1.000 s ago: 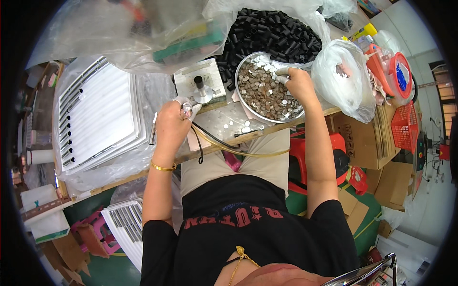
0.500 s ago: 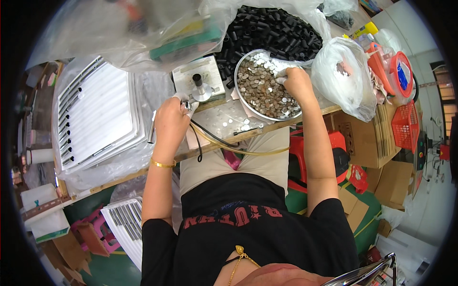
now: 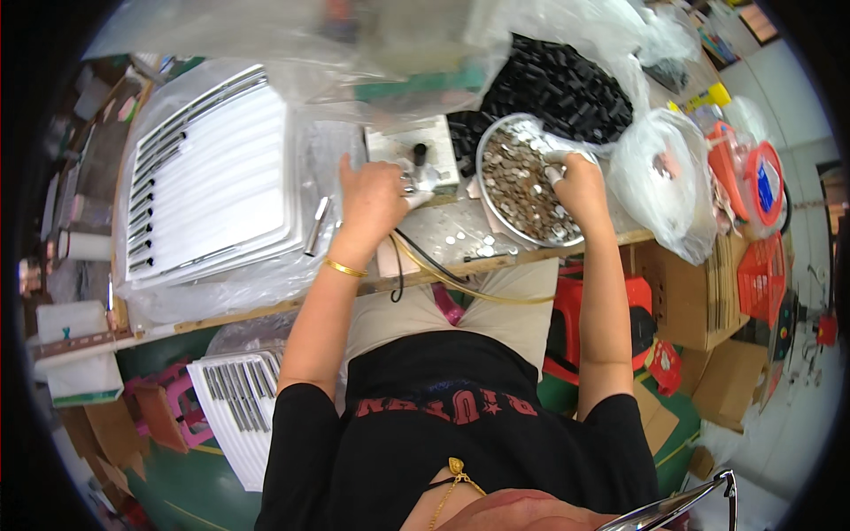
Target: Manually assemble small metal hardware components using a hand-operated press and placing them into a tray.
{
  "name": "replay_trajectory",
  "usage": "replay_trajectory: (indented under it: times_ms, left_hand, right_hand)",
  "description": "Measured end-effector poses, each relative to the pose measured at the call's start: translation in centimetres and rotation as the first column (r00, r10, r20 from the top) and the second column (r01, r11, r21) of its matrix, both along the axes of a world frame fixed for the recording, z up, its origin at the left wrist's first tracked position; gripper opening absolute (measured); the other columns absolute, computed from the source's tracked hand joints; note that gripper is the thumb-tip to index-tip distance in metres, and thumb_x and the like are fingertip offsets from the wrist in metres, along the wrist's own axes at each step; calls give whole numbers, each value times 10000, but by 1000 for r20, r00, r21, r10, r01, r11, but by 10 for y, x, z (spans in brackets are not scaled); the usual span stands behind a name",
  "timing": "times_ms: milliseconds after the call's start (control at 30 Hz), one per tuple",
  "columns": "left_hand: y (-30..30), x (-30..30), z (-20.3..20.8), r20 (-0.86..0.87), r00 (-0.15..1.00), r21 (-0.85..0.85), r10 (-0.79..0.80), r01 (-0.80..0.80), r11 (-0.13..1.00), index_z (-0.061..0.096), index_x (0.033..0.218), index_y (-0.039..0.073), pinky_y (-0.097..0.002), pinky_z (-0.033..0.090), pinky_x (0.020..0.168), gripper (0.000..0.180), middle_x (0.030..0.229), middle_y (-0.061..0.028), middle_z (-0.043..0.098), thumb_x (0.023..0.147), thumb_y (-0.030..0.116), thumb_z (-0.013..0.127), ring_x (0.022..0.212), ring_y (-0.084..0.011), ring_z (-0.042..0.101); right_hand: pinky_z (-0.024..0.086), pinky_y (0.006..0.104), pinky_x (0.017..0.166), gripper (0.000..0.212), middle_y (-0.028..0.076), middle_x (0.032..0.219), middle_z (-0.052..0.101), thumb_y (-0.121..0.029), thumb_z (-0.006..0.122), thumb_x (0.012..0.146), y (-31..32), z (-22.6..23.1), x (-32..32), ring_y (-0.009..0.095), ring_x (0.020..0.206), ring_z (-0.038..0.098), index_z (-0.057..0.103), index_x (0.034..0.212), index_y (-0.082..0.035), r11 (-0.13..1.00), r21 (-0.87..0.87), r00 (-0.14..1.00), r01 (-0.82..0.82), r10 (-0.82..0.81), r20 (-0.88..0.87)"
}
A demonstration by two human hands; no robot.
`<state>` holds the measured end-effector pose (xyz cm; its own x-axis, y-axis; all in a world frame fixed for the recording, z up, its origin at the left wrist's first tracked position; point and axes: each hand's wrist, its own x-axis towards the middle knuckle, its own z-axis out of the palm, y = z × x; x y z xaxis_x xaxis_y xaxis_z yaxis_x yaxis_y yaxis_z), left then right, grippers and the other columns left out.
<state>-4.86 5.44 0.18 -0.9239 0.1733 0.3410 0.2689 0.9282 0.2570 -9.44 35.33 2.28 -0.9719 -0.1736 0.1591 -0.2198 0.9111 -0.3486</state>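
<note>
- Change, left side: the left hand (image 3: 372, 195) has moved to the right over the bench (image 3: 443, 221) and stands closer to the pale metal block (image 3: 384, 146) with its upright black peg (image 3: 420, 152).
- Change, tube: the short silver metal tube (image 3: 318, 227), close beside the left hand 0.5 s ago, now shows well clear of it, lying on the bench at the left of the wrist.
- Change, view: the whole bench sits differently in the frame, consistent with a turn of the head.
- No marked change, right side: the right hand (image 3: 583, 190) remains at the round silver metal pan (image 3: 480, 168).
- Bearing on the work, as judged: the left hand attends to the block while the right is occupied with the small round metal discs (image 3: 513, 177).
- Location of discs: heaped inside the pan; a few loose discs (image 3: 456, 240) lie on the bench between pan and left hand.
- Left pose: back of hand up, 1 outer finger sticking out, the others bent beside the block's near edge. Whether they grip anything cannot be told.
- Right pose: forearm reaching forward, fingers curled down over the pan's right portion, thumb and finger near each other. Whether a disc is pinched cannot be told.
- Adjacent: black plastic tubes (image 3: 567, 93) piled behind the pan.
</note>
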Motion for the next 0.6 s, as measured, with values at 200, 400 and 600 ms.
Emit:
replay_trajectory:
  times_ms: [200, 400, 600]
  left_hand:
    - [0, 6, 17, 147, 989, 41, 19, -26, 999, 625, 737, 27, -577, 298, 993, 317, 750, -115, 614, 720, 321, 743, 770, -301, 584]
    - [-52, 48, 60, -15, 995, 97, 101, -99, 990, 660, 962, 50, -408, 479, 755, 230, 744, -137, 596, 732, 57, 658, 766, -330, 577]
    - [-131, 8, 107, 314, 904, 278, 291, -381, 882, 649, 958, 44, -335, 473, 591, 174, 703, -75, 627, 794, 98, 669, 660, -201, 622]
  right_hand:
    - [449, 226, 519, 177, 35, 798, 671, -72, 676, 821, -111, 61, 14, 70, 579, 554, 683, 981, 3, 634, -774, 907, -6, 330, 263]
    - [409, 258, 440, 208, 63, 755, 669, -122, 676, 822, -142, 66, 4, 74, 528, 527, 676, 983, 10, 769, -610, 915, -191, 364, 172]
    - [438, 307, 611, 202, 108, 834, 591, -117, 671, 801, -133, 56, 19, 203, 647, 544, 692, 977, -22, 758, -549, 910, -352, 415, -11]
